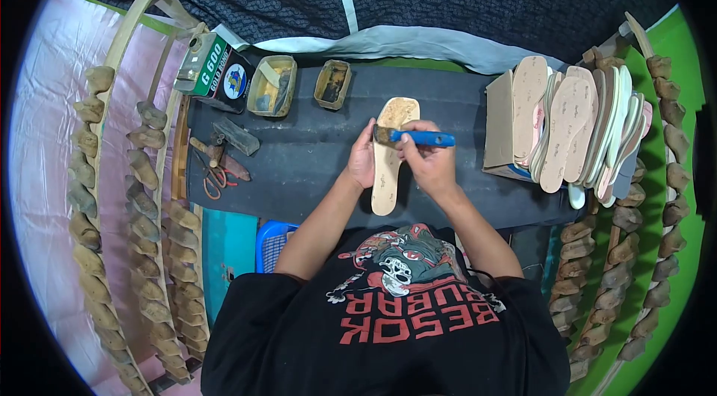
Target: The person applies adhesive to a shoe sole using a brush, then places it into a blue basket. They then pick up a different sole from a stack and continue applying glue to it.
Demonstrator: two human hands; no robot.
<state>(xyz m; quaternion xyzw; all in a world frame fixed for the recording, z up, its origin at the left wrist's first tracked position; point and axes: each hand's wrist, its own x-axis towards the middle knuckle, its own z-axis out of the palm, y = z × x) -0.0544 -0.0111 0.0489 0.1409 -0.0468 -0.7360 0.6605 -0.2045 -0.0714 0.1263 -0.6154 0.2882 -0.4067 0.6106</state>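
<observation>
My left hand (362, 162) grips the left edge of a beige shoe insole (386, 183), its thumb along the side. The insole is held above the dark worktable, with its wide end pointing away from me. In my right hand (433, 164) is a paintbrush (432, 138) with a blue handle. Its dark bristles touch the upper part of the insole near my left fingertips. The wide end of the insole looks darker and tan, while the lower part is paler with small printed marks.
A stack of insoles (571, 127) leans by a cardboard box (499, 127) at right. At back left stand a glue can (213, 71) and two small tubs, one (272, 86) larger than the other (332, 85). Scissors (216, 179) lie below. Racks of shoe lasts (142, 164) flank the worktable (314, 157).
</observation>
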